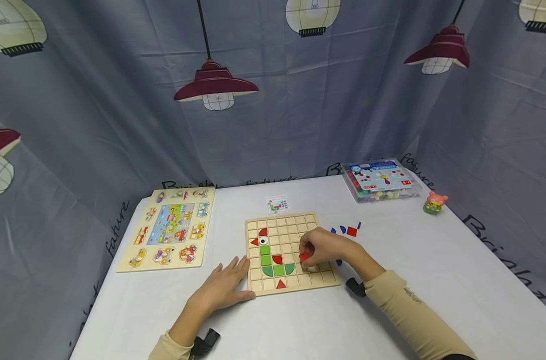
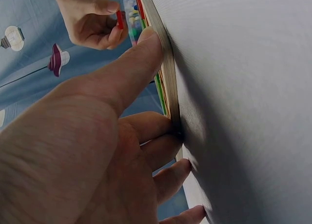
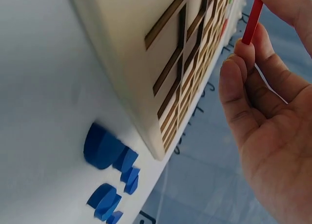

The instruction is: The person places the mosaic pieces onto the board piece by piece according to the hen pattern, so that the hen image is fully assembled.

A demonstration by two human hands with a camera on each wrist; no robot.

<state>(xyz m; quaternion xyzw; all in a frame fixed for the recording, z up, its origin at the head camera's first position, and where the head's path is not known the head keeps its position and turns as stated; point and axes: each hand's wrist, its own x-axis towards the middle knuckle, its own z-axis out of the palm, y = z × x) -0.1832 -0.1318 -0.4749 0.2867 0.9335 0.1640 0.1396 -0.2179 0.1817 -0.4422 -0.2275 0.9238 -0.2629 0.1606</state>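
Observation:
A wooden grid board (image 1: 306, 218) lies on the white table. My left hand (image 1: 225, 286) rests at its left edge with fingers spread; thumb and fingers touch the rim. Over the right part of the board, my right hand (image 1: 329, 246) pinches a thin red piece (image 3: 252, 20) between thumb and fingertips, apart from the grid in the right wrist view. Set in the board are green squares (image 1: 265, 260), green quarter-rounds (image 1: 290, 268), red quarter-rounds (image 1: 263, 232), red triangles (image 1: 280, 284) and a round eye piece (image 1: 263, 241), forming a bird-like shape.
Several blue pieces (image 3: 103, 146) and a red square (image 1: 352, 231) lie right of the board. Behind it sits a small picture card (image 1: 277, 204). A picture puzzle board (image 1: 164, 230) lies at left; a clear plastic box (image 1: 381, 180) and a small toy figure (image 1: 434, 203) stand back right.

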